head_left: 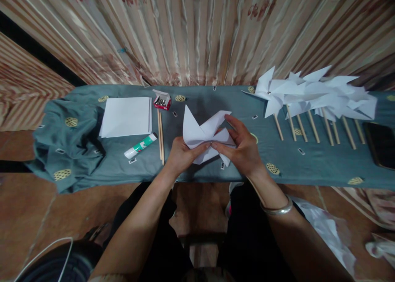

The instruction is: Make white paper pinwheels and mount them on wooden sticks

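A white paper pinwheel (pixel 203 130) without a stick is held between both hands above the cloth-covered table. My left hand (pixel 182 154) grips its left lower side, the thumb pressing near the centre. From the right, my right hand (pixel 245 146) pinches it, its thumb also close to the centre and its fingers behind the folds. The paper blades stand up and curl; whatever is under the thumbs is too small to make out. Left of my hands lie thin wooden sticks (pixel 161 138), a glue stick (pixel 141 145) and an open red box of metal pushpins (pixel 162 100).
A stack of white paper (pixel 126 117) lies at the left. Several finished pinwheels (pixel 311 93) on wooden sticks overlap at the right, beside a black phone (pixel 381 144). The grey-green tablecloth (pixel 197 175) is bunched at the left end. A pleated curtain (pixel 197 35) hangs behind.
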A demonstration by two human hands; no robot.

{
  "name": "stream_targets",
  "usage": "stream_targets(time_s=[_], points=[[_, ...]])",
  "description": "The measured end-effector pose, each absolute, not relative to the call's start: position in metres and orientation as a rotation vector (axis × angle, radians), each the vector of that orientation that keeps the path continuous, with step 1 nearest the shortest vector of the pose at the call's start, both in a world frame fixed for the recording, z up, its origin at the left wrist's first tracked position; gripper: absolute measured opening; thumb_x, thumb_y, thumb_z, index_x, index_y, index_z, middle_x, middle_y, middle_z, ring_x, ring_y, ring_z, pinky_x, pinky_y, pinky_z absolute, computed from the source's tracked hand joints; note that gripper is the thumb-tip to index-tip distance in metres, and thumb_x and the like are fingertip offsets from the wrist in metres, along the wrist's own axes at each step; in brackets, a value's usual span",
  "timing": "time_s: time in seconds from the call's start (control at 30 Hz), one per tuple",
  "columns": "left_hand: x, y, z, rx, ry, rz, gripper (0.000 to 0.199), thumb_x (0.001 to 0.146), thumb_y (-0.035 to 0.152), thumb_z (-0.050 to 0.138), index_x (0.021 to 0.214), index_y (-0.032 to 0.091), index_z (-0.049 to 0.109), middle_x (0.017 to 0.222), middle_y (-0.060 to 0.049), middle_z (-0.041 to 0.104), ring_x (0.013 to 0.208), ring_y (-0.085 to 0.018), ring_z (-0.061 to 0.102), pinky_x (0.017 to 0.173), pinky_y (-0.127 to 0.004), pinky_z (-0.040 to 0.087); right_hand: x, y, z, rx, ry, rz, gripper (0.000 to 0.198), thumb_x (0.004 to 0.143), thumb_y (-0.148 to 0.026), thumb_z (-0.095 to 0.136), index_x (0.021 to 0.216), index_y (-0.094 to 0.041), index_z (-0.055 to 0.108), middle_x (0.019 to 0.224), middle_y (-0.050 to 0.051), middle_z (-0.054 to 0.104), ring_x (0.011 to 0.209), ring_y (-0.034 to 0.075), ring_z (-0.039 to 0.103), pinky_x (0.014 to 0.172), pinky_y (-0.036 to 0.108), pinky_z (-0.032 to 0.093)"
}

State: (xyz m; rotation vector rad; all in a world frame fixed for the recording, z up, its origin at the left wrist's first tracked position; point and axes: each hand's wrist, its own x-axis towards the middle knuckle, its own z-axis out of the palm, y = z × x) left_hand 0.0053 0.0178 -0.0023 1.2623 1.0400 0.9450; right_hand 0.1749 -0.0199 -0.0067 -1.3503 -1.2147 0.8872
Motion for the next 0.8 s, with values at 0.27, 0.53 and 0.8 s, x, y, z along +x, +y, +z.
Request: stream_targets(time_s=[0.27, 0.53, 0.8], points=[[0.007, 0.016, -0.001, 1.211, 1.032, 0.921, 0.036, 0.063, 0.036, 0.083, 0.089, 0.012, 0.079, 0.089, -0.009, 0.080, 0.082, -0.024, 0.074, 0.074, -0.032, 0.060, 0.177, -0.020, -0.002, -1.344, -1.057, 1.108, 0.089, 0.061, -0.040, 0.089, 0.139, -0.026, 0.048, 0.102, 0.007, 0.075, 0.087, 0.027, 0.073, 0.075, 0.041, 0.063], [0.009, 0.016, 0.001, 1.149, 1.023, 0.933, 0.029, 0.063, 0.032, 0.083, 0.085, 0.013, 0.080, 0.088, -0.008, 0.080, 0.080, -0.023, 0.075, 0.074, -0.030, 0.061, 0.171, -0.021, 0.002, -1.368, -0.951, 1.086, 0.092, 0.054, -0.040, 0.093, 0.136, -0.024, 0.053, 0.107, 0.008, 0.076, 0.091, 0.028, 0.073, 0.078, 0.043, 0.062], [0.011, 0.015, 0.001, 1.166, 1.029, 0.904, 0.032, 0.062, 0.031, 0.083, 0.088, 0.012, 0.079, 0.089, -0.009, 0.080, 0.083, -0.024, 0.075, 0.075, -0.031, 0.060, 0.178, -0.021, 0.008, -1.346, -0.967, 1.319, 0.034, 0.056, -0.042, 0.090, 0.080, -0.021, 0.078, 0.080, 0.002, 0.078, 0.070, 0.019, 0.070, 0.069, 0.035, 0.058]])
